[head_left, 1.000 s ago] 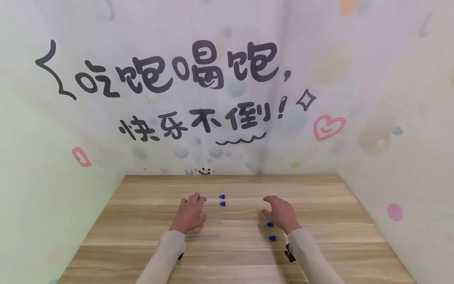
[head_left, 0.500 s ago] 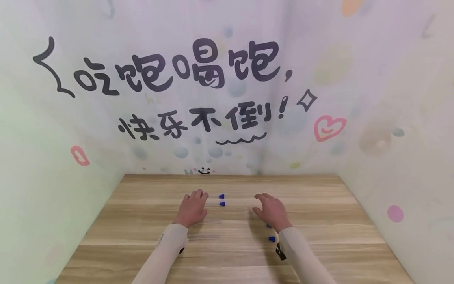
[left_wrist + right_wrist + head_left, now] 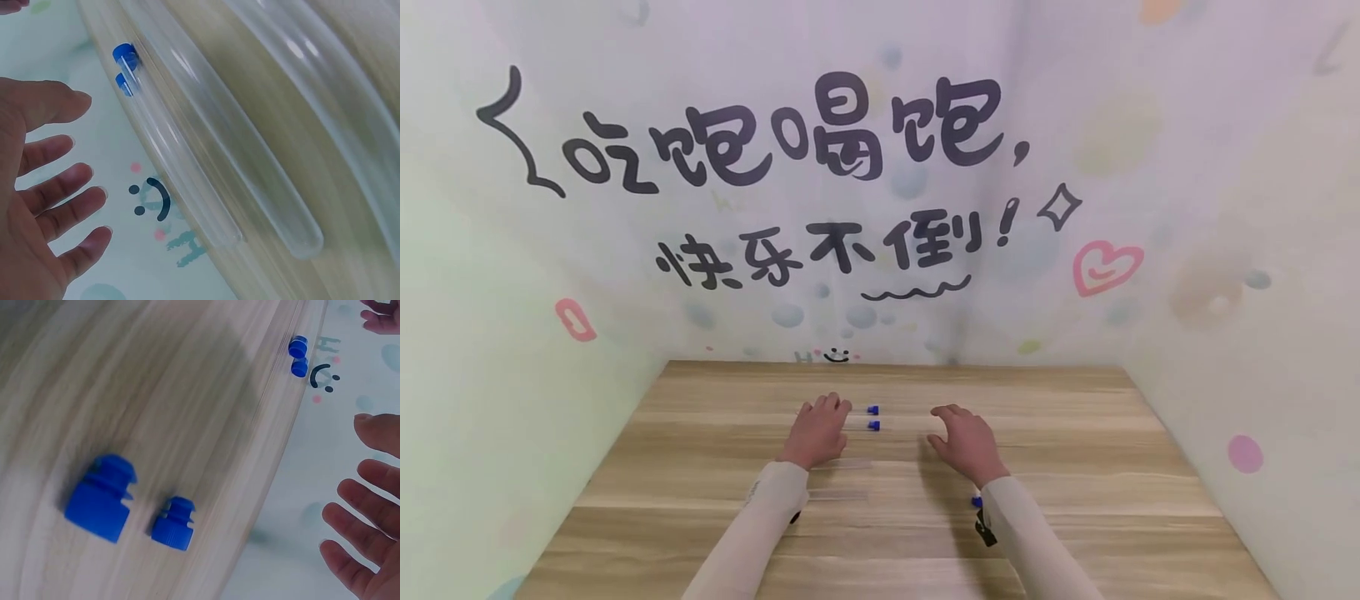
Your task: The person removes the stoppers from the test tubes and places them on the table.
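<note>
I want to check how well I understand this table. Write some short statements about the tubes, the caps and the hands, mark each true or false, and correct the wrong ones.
1. Two loose blue caps lie on the table. True.
2. The left hand grips a tube. False: the left hand holds nothing.
3. The loose caps are nearer to the right hand than to the left. True.
4. The farther tubes carry blue caps. True.
5. The nearer tubes are capped. False: the nearer tubes show no caps.
6. All tubes stand upright. False: they lie flat.
</note>
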A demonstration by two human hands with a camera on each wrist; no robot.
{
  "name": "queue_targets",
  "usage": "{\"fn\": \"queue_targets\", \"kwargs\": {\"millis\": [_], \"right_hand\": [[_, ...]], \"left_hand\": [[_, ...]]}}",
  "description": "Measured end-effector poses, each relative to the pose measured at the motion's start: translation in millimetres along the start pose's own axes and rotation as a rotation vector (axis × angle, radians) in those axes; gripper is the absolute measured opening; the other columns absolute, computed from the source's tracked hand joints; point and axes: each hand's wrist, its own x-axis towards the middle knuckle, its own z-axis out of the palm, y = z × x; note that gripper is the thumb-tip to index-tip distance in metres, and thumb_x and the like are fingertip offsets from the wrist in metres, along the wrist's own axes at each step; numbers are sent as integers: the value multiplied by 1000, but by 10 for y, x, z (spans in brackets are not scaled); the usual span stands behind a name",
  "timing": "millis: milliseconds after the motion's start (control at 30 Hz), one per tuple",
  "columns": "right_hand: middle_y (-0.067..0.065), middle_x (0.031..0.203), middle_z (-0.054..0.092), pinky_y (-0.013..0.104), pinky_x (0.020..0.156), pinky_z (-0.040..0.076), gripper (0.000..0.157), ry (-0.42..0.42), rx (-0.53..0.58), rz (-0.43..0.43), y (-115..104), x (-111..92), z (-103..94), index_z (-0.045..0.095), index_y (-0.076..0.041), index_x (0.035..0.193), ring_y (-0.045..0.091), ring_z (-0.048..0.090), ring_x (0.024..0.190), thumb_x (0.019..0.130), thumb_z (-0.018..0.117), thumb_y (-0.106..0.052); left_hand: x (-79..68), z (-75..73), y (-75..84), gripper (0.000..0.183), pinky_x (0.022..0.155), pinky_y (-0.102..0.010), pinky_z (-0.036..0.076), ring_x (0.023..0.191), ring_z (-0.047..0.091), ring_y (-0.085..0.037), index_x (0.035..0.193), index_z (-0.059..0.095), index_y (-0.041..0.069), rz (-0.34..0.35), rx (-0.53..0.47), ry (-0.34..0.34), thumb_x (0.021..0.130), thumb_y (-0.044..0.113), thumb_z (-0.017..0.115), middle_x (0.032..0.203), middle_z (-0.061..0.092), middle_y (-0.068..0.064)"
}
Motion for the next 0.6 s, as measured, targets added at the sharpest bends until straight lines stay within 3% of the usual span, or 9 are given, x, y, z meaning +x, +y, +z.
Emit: {"fn": "queue_targets", "kwargs": {"millis": [167, 367, 600], "right_hand": [[13, 115, 66, 49, 83, 52, 39, 17, 3, 3, -20, 16, 34, 64, -7, 115, 32, 63, 102, 81, 75, -24], [14, 113, 67, 49, 80, 52, 36, 19, 12, -36, -53, 45, 94, 64, -6, 113, 33, 64, 100, 82, 74, -22], [14, 115, 66, 49, 83, 51, 36, 15, 1, -18, -106, 65, 160, 64, -6, 114, 32, 63, 103, 83, 73, -23]], "left_hand": [[32, 72, 12, 36, 83, -48, 48, 99, 56, -26, 118, 56, 6, -2, -11, -29, 85, 17, 67, 109, 58, -12], [34, 104, -4, 35, 84, -47, 49, 97, 56, -25, 115, 58, 7, -31, 21, -10, 84, 18, 69, 107, 59, -10], [12, 118, -85, 35, 84, -48, 48, 96, 56, -26, 114, 58, 6, -34, -2, -14, 83, 15, 70, 105, 58, -12]]}}
